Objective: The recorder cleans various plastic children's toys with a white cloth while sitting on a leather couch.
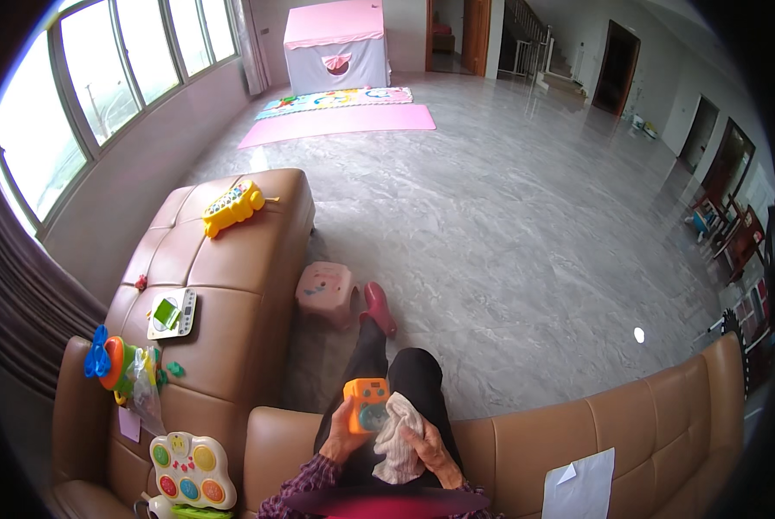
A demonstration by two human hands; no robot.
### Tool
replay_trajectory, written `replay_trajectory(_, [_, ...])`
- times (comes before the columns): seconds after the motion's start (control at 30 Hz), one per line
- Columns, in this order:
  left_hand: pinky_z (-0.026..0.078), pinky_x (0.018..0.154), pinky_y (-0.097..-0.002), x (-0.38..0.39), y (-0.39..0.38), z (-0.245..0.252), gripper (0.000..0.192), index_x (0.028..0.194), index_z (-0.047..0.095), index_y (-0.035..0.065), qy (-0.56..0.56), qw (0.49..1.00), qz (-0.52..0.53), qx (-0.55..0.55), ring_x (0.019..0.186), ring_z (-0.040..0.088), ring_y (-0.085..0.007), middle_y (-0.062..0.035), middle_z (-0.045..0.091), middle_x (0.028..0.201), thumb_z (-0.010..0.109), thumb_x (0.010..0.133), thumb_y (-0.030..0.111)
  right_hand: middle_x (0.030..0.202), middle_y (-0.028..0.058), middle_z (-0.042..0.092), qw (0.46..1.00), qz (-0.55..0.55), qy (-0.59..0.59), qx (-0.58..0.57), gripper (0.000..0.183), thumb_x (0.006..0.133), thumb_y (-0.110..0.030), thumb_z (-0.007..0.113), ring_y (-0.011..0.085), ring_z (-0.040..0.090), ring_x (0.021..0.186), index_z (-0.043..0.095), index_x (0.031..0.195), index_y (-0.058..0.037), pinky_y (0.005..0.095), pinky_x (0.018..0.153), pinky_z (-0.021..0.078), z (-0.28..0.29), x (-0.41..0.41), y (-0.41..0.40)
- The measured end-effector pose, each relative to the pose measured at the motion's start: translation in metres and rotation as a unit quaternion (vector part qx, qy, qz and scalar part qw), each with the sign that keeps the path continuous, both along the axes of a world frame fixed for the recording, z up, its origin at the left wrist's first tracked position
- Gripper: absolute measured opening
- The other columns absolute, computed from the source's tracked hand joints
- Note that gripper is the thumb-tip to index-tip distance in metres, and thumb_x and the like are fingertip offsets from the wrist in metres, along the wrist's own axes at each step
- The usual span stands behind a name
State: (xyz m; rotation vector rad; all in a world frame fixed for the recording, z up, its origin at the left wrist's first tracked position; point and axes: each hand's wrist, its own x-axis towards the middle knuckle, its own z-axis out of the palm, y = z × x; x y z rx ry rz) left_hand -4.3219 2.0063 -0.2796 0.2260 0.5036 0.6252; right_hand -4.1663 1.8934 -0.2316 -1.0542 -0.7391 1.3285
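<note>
My left hand (340, 431) holds an orange plastic toy (366, 407) with a teal bear-like face on its front, above my lap. In my right hand (433, 449) is a bunched, cream-coloured knitted cloth (399, 441), perhaps a sock or glove. The cloth's upper end is beside the toy's right side; I cannot tell if the two touch. Both hands are over my dark trousers (415, 376), and one red shoe (379, 307) shows on the floor ahead.
A brown leather sofa (536, 431) runs beneath and to both sides. On its left section lie a yellow toy phone (233, 207), a small scale (174, 314), a colourful toy (120, 363) and a button toy (192, 468). A pink stool (325, 290) stands ahead; white paper (579, 485) lies right.
</note>
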Motion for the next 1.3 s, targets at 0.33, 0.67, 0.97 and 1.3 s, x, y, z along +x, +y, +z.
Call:
replay_trajectory(0.33, [0.035,0.102,-0.0455,0.002,0.002,0.010,0.058,0.130,0.042,0.0048,-0.051,0.998,0.002,-0.033,0.116,0.050,-0.0283,-0.0146,0.051,0.126,0.058,0.087,0.040,0.125,0.0086,0.053,0.999,-0.011,-0.037,0.009,0.049,0.090,-0.021,0.057,0.0152,0.049,0.114,0.044,0.132,0.0016,0.0282,0.099,0.0363,-0.007,0.003,0.004])
replay_trajectory(0.67, [0.037,0.101,-0.0465,-0.002,-0.002,0.009,0.063,0.132,0.040,0.0027,-0.019,0.998,0.036,-0.051,0.116,0.050,-0.0312,-0.0185,0.050,0.127,0.054,0.087,0.045,0.120,0.0060,0.056,0.996,0.044,-0.071,-0.004,0.049,0.090,-0.022,0.059,0.0130,0.051,0.108,0.046,0.132,-0.0011,0.0273,0.095,0.0386,0.008,-0.002,-0.004])
replay_trajectory(0.97, [0.027,0.108,-0.0511,0.002,0.005,0.023,0.080,0.142,0.029,0.0041,-0.151,0.985,0.077,-0.016,0.129,0.037,-0.0357,-0.0218,0.033,0.143,0.048,0.085,0.057,0.095,0.0029,0.065,0.960,0.276,-0.005,-0.039,0.029,0.084,-0.016,0.063,0.0108,0.059,0.090,0.062,0.109,-0.0003,0.0266,0.083,0.0455,0.006,0.014,-0.020])
replay_trajectory(1.3, [0.048,0.092,-0.0397,-0.012,0.015,-0.005,0.053,0.127,0.047,0.0008,-0.053,0.998,0.044,0.003,0.105,0.059,-0.0268,-0.0164,0.057,0.120,0.050,0.090,0.039,0.126,0.0104,0.053,0.998,-0.053,0.009,0.029,0.046,0.089,-0.023,0.060,0.0192,0.053,0.111,0.049,0.126,0.0016,0.0302,0.092,0.0420,0.022,0.041,0.017])
